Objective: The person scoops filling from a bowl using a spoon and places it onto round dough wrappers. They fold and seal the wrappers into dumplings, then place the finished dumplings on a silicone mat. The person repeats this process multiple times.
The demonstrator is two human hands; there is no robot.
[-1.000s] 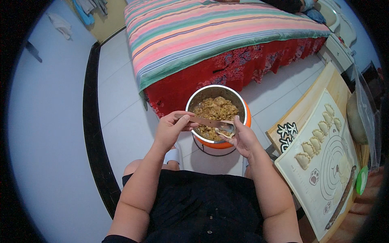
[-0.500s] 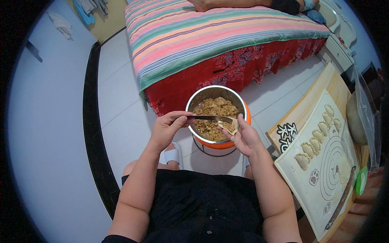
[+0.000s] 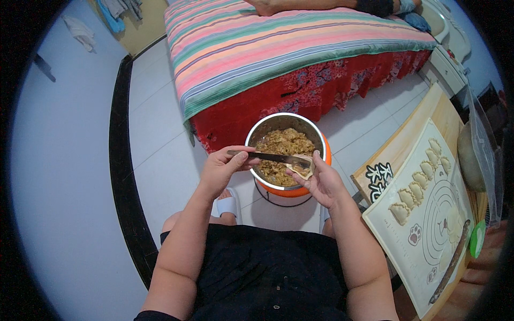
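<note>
My left hand point(image 3: 224, 166) grips a narrow, flat metal spreader point(image 3: 267, 157) by its left end. The tool's far tip presses onto filling in a pale dumpling wrapper point(image 3: 309, 172). That wrapper lies cupped in the fingers of my right hand point(image 3: 326, 182), with the thumb along its edge. Both hands hover over a steel pot point(image 3: 256, 128) of brownish chopped filling point(image 3: 284, 142). To my right, several folded dumplings point(image 3: 417, 188) sit in a row on a white dough mat point(image 3: 393, 235), near flat wrappers point(image 3: 456, 224) and a dark rolling pin point(image 3: 452, 262).
The pot rests on an orange stool or bucket point(image 3: 327, 160). Ahead stands a bed point(image 3: 300, 48) with a striped cover and a person's leg point(image 3: 310, 5) on it. A wooden board point(image 3: 369, 171) lies under the mat; a green-rimmed dish point(image 3: 477, 239) is beside it. A wall point(image 3: 69, 160) runs along the left.
The spreader has turned slightly, its tip now lower against the filling in the wrapper. My right hand and the wrapper have barely moved.
</note>
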